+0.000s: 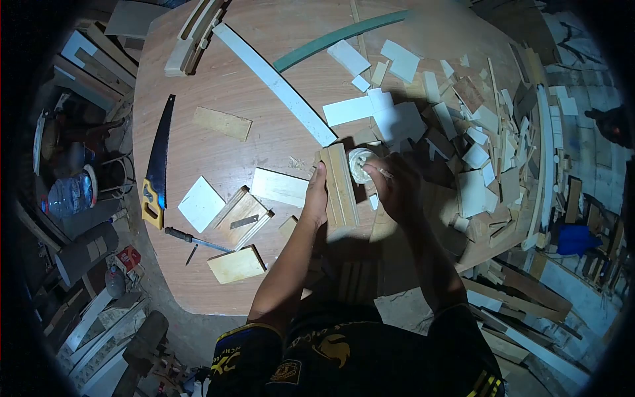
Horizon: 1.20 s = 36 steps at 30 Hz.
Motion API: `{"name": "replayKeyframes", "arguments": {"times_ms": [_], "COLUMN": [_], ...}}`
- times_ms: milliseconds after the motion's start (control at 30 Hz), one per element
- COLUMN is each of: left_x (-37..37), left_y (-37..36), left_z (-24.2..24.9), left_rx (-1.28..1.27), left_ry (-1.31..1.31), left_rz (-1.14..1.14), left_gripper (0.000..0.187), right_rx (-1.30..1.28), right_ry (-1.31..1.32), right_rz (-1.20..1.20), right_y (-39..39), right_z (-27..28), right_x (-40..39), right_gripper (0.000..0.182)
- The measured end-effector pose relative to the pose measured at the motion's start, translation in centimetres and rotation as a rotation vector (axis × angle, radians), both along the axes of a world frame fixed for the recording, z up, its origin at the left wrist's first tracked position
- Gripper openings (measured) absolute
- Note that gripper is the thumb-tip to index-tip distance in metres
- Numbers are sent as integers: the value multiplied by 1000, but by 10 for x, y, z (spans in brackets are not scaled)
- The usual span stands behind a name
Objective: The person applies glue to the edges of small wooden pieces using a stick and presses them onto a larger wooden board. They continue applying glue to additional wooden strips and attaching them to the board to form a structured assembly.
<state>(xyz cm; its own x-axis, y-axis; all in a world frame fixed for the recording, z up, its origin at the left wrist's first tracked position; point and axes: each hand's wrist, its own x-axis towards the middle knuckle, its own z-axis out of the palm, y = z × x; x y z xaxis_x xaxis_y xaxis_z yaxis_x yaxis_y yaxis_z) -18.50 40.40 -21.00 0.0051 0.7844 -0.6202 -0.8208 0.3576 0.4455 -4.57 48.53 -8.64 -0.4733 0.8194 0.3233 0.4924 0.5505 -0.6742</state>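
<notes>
A grooved wooden piece (339, 185) is held upright over the table's near middle. My left hand (316, 198) grips its left side, thumb along the edge. Just right of the wood is a round white tub (360, 164) with pale contents. My right hand (397, 188) is at the tub's right rim, fingers pinched together; what they hold, if anything, is too small to name. A white board (281, 187) lies left of my left hand.
On the wooden table (198, 152) a handsaw (159, 155) and a file (192, 239) lie at the left. Wood offcuts (473, 182) are heaped at the right. A long white strip (274, 83) and a green curved strip (337, 38) lie farther back.
</notes>
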Motion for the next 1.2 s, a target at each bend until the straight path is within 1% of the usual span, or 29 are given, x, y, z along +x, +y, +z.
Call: {"name": "replayKeyframes", "arguments": {"times_ms": [67, 200, 300, 367, 400, 433, 467, 500, 533, 600, 633, 700, 733, 767, 800, 833, 867, 900, 933, 967, 1000, 1067, 1100, 1167, 1200], "left_x": [0, 0, -4, -9, -9, -11, -14, -17, -23, -32, -36, -41, -43, -45, -45, -46, -43, -40, -42, -39, -38, -39, -38, -37, -39], "left_y": [0, -2, -5, -8, -10, -13, -17, -22, -27, -36, -41, -49, -52, -55, -59, -63, -66, -73, -81, -88, -96, -111, -120, -136, -144], "left_z": [5, 4, 8, 16, 19, 16, 13, 11, 19, 35, 43, 63, 80, 98, 114, 142, 161, 173, 176, 180, 183, 198, 207, 243, 222], "left_rx": [-70, -34, -69, -29, -39, -32, -70, -108, -167, -143, -128, -121, -122, -125, -114, -139, -149, -165, -125, -140, -106, -52, -43, -46, -40], "left_ry": [45, 37, 78, 6, -26, -22, -24, -26, -16, -1, 7, -12, -5, 4, 11, 29, 31, 31, 23, 35, 25, 13, 18, -9, -47], "left_rz": [8, 15, -15, -56, -16, -15, 39, 93, 67, 51, 34, 15, -25, -62, -78, -123, -117, -110, -146, -122, -115, -111, -99, -67, -65], "left_gripper": [63, 64, 65, 66, 64, 64, 63, 62, 61, 61, 60, 57, 55, 54, 52, 50, 48, 46, 49, 52, 52, 50, 50, 48, 48], "right_rx": [21, 59, 9, 98, 57, 63, -119, -304, -299, -427, -419, -689, -747, -742, -815, -889, -908, -912, -1016, -1122, -1130, -1233, -1233, -1155, -1183], "right_ry": [-1, -15, 29, -78, -77, -73, 28, 130, 136, 321, 329, 775, 903, 913, 984, 1054, 1081, 1084, 1165, 1241, 1239, 1271, 1268, 1228, 1197], "right_rz": [5, -42, -92, -123, -172, -171, -326, -477, -474, -497, -490, -533, -525, -509, -485, -456, -498, -477, -390, -301, -285, -318, -299, -465, -401], "right_y": [-1, -8, -10, -6, -6, -8, -10, -12, -14, -18, -24, -40, -48, -57, -69, -80, -92, -103, -115, -127, -141, -167, -178, -201, -209], "right_z": [8, 30, 57, 71, 74, 76, 77, 78, 80, 81, 81, 77, 72, 74, 75, 79, 84, 90, 95, 99, 102, 112, 116, 131, 131], "right_x": [-1, 1, 5, 11, 17, 22, 27, 34, 43, 63, 70, 84, 93, 99, 105, 106, 102, 101, 101, 101, 99, 93, 88, 72, 74], "right_gripper": [8, 8, 8, 10, 7, 7, 7, 13, 13, 23, 23, 29, 31, 31, 32, 33, 32, 32, 31, 30, 30, 28, 28, 24, 21]}}
